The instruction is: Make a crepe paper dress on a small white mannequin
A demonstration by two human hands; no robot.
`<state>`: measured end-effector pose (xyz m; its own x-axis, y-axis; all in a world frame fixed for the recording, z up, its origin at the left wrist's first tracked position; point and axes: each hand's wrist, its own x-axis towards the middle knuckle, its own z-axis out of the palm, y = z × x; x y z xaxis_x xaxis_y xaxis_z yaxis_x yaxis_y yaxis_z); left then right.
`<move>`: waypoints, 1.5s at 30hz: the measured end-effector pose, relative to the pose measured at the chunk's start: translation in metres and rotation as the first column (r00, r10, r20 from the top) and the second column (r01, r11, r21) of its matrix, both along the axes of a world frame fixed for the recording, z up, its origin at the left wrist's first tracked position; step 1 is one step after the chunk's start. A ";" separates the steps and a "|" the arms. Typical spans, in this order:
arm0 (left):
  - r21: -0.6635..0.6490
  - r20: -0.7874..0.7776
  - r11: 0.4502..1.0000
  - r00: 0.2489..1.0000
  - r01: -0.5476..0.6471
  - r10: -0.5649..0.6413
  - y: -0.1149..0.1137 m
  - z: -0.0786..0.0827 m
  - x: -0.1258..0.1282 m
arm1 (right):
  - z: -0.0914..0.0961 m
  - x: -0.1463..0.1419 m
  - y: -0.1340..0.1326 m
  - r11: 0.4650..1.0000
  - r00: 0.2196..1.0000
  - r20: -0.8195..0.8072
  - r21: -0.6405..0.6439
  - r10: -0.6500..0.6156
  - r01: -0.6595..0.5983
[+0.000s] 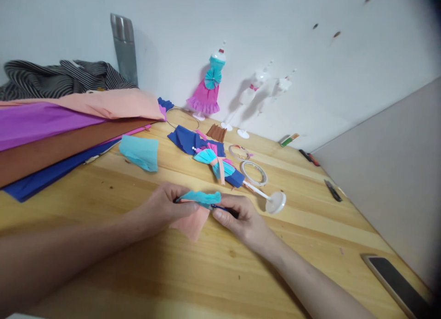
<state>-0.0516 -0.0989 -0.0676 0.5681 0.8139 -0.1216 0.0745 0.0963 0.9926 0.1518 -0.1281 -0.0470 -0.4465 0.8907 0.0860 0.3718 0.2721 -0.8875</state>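
Note:
My left hand (165,206) and my right hand (241,218) meet over the wooden table (310,218). Both pinch a strip of teal crepe paper (201,198) stretched between them. A peach crepe paper piece (193,223) hangs under the strip at my left fingers. A thin dark stick-like thing (225,210) lies in my right fingers; what it is I cannot make out. Just beyond lies a doll mannequin on its side, dressed in blue, teal and pink paper (213,158), its white round base (275,202) near my right hand.
Large crepe sheets in peach, purple, brown and blue (51,135) are stacked at left, a loose teal piece (139,153) beside them. Tape rolls (254,173), a dressed mannequin (208,87), bare white mannequins (262,89) stand behind. A phone (396,282) lies front right. A grey panel (396,172) borders the right.

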 end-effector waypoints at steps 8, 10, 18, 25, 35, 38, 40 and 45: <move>-0.016 0.014 1.000 1.000 0.008 -0.008 0.000 0.001 0.000 | -0.005 0.001 0.001 0.999 0.999 -0.036 -0.035 -0.030 0.029; -0.025 0.012 1.000 1.000 0.010 -0.010 0.000 0.002 0.000 | -0.004 0.002 0.001 0.999 0.999 -0.042 -0.031 -0.023 0.021; 0.016 -0.015 1.000 1.000 0.019 -0.019 0.001 0.004 0.000 | -0.003 0.003 0.002 1.000 0.999 -0.032 -0.005 -0.007 0.007; 0.020 -0.047 0.996 0.995 0.090 -0.089 0.003 0.002 0.001 | 0.001 -0.003 -0.001 0.997 0.998 0.049 0.071 0.030 -0.034; 0.000 -0.088 0.984 0.980 0.178 -0.177 0.005 0.006 -0.002 | 0.003 -0.008 -0.003 0.999 0.997 0.078 0.048 0.012 -0.016; 0.000 -0.079 0.984 0.981 0.177 -0.177 0.004 0.006 -0.002 | 0.001 -0.008 -0.003 0.999 0.999 0.040 0.028 0.017 -0.019; -0.004 -0.069 0.985 0.982 0.174 -0.174 0.004 0.006 -0.002 | -0.001 -0.007 -0.003 1.000 1.000 0.012 -0.006 0.022 -0.022; -0.008 -0.076 0.985 0.983 0.170 -0.170 0.004 0.003 -0.002 | -0.003 -0.006 -0.003 0.998 1.000 0.001 -0.063 0.015 -0.015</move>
